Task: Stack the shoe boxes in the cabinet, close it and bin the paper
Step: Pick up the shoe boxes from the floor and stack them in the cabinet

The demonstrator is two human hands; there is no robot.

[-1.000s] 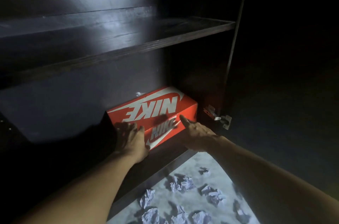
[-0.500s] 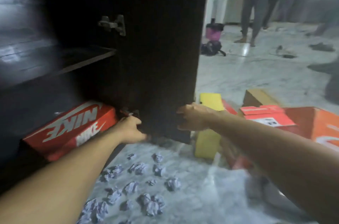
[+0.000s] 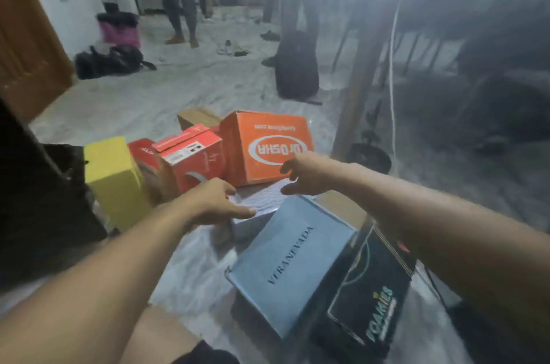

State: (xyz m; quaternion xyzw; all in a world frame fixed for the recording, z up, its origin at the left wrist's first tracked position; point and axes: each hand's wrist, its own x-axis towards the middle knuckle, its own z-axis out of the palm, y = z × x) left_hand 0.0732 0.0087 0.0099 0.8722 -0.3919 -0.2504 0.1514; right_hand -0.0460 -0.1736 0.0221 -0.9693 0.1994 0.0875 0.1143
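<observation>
Several shoe boxes lie on the marble floor. A light blue box (image 3: 293, 268) marked VERANEVADA is nearest, beside a black box (image 3: 369, 301). Behind it stand an orange box (image 3: 265, 146), a red box (image 3: 193, 158) and a yellow box (image 3: 114, 179). My left hand (image 3: 215, 200) hovers open over the far left corner of the blue box. My right hand (image 3: 306, 174) is open above its far end, in front of the orange box. Neither hand holds anything. The dark cabinet door (image 3: 44, 200) shows at the left edge.
A person's legs (image 3: 181, 6) stand at the back, near a pink bin (image 3: 119, 28) and a black bag (image 3: 110, 61). A dark backpack (image 3: 296, 65) stands on the floor. A table leg (image 3: 357, 86) and white cable (image 3: 393, 65) are on the right.
My view has swung right, from inside the cabinet with the red Nike box to the boxes on the floor. Both hands left the cabinet and now reach over the blue box.
</observation>
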